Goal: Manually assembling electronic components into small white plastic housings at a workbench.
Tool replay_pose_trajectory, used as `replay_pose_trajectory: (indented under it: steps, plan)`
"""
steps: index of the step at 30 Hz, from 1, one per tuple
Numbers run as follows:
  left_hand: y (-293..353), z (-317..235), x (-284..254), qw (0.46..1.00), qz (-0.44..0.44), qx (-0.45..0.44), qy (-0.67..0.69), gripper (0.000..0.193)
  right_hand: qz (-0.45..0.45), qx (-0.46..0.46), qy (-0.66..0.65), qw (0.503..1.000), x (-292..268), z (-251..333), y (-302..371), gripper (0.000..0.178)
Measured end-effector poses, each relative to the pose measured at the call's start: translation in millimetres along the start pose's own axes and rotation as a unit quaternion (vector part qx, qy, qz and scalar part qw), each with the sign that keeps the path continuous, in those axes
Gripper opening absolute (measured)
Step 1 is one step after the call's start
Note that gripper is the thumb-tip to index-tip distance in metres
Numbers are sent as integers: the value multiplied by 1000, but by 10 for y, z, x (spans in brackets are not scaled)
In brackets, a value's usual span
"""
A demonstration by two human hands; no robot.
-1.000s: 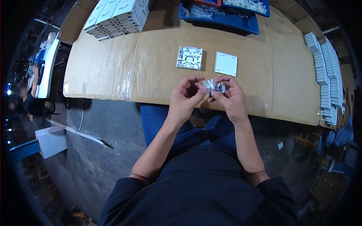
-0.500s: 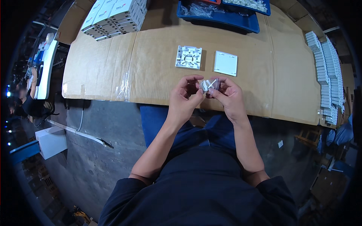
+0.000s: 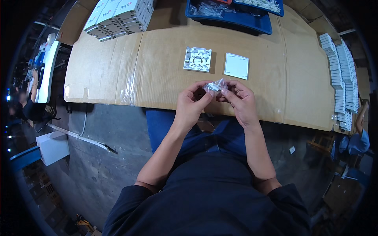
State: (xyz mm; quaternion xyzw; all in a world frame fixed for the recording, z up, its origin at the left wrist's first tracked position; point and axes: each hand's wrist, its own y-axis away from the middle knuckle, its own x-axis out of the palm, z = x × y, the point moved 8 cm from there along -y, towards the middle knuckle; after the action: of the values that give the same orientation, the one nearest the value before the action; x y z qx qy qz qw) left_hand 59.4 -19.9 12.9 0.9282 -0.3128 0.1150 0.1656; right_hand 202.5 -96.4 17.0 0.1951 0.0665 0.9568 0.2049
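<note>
Between my two hands is a small clear plastic bag (image 3: 215, 85) with white parts inside. My left hand (image 3: 193, 101) pinches its left side, and my right hand (image 3: 241, 101) grips its right side between thumb and fingers. Both hands are just above the table's near edge. Beyond them lies an open square white plastic box (image 3: 197, 59) with moulded fittings inside. To its right rests a flat square white cover (image 3: 236, 66), apart from the box.
Cardboard covers the table (image 3: 157, 74). White boxes are stacked (image 3: 120, 17) at the far left. Blue trays (image 3: 236, 20) at the back hold plastic bags and small white parts. More white pieces (image 3: 340, 74) stand in rows along the right edge. Another person's arm (image 3: 360, 120) shows at far right.
The bag has turned and gathered between my fingers, its loose plastic now sticking up near my right hand. A person's arm has come into view at the far right.
</note>
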Motion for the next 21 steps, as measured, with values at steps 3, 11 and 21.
replay_pose_trajectory:
  steps: [3, 11, 21]
  plan:
    - [-4, 60, -40, 999, -14, -15, -27, 32, 10, -5, 17, 1000, 6, -8, -19, 22]
    - [27, -18, 10, 1000, 4, 5, 25, 24, 28, -11, 36, 999, 140, -2, 9, 21]
    - [35, -142, 83, 999, 15, 34, 31, 31, -16, 19, -81, 996, 77, -95, 26, 21]
